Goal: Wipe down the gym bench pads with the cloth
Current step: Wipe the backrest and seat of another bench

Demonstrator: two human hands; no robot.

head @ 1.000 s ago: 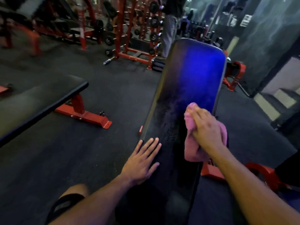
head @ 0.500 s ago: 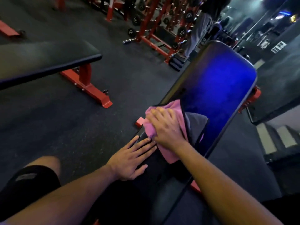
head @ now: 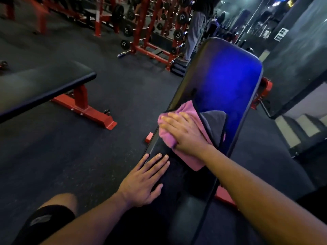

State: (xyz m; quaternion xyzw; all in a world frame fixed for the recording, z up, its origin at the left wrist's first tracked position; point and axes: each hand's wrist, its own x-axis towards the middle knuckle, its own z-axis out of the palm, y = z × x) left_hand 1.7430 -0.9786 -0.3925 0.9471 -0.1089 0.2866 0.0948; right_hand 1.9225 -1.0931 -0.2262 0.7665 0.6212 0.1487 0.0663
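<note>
a: what does the head view show?

b: a long black padded bench pad with a glossy vinyl surface (head: pixel 221 82) runs away from the person, its far half lit by a blue reflection. the right hand (head: pixel 185 133) lies flat on a pink microfibre cloth with a grey underside and dark trim (head: pixel 177 110), pressing it onto the pad near the left edge, about midway along. the fingers (head: pixel 169 120) are straight and spread over the cloth, pressing it, not clutching it.

a: and the other hand?

b: the left hand (head: pixel 143 184) rests flat on the near part of the same pad, just below the cloth, fingers straight and relaxed, holding nothing. it looks like a brace.

a: how far along is the wiping?

b: hard to be sure. the cloth sits at the middle of the pad; my guess is that the upper half, above the cloth, is not yet wiped. i cannot tell from the sheen whether the near part is clean. a second flat black bench with a red steel frame (head: pixel 44 85) stands well apart to the left, with no cloth on it, so it probably remains too.

a: anything else there?

b: red weight racks with black plates (head: pixel 141 23) at the back, a standing person (head: pixel 194 32) beside them, and the dark rubber floor (head: pixel 88 156)
</note>
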